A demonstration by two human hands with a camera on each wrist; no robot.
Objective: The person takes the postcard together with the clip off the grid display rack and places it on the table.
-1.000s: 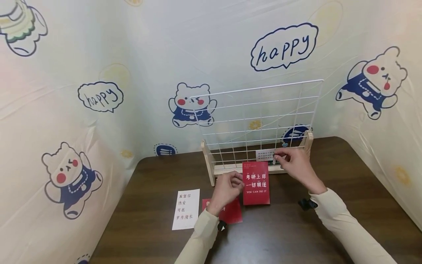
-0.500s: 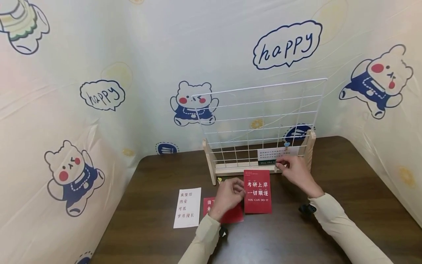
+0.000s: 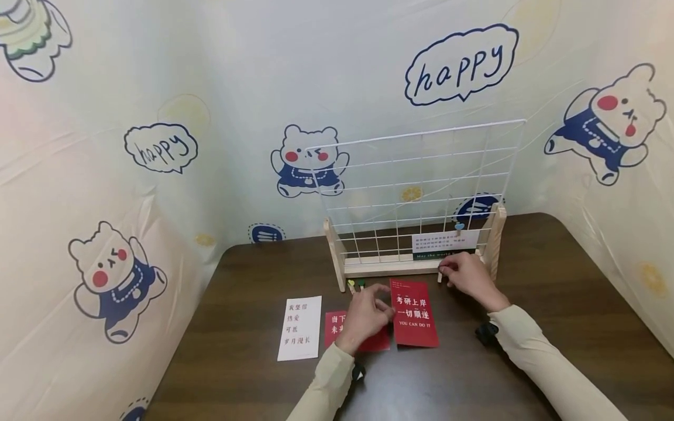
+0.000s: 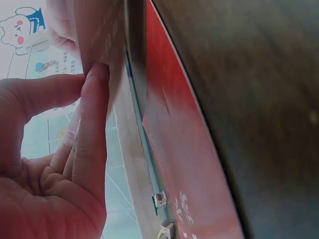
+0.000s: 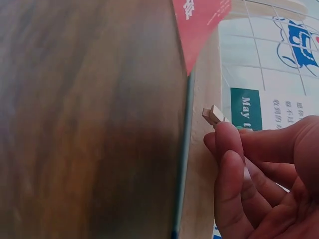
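My left hand (image 3: 368, 314) pinches a red card (image 3: 416, 324) with white lettering by its left edge, between thumb and fingertips. The card stands tilted above the table, before the wire grid. In my right hand (image 3: 468, 279) a small wooden clothespin (image 5: 213, 114) is pinched between thumb and fingers; its far end is hidden by them. Just behind that hand, a white and green card (image 3: 439, 241) hangs low on the grid rack (image 3: 389, 225), under a clothespin with a blue heart (image 3: 460, 227). A second red card (image 3: 337, 321) lies partly beneath my left hand.
A white card (image 3: 299, 328) with red writing lies at the left on the dark wooden table (image 3: 237, 310). Two clothespins, one with a yellow top (image 3: 351, 285) and one with a green top (image 3: 361, 284), lie by the rack's wooden base (image 3: 384, 269).
The red card in my left hand has come down and nearer to me. My right hand has lowered with the clothespin, uncovering more of the white and green card.
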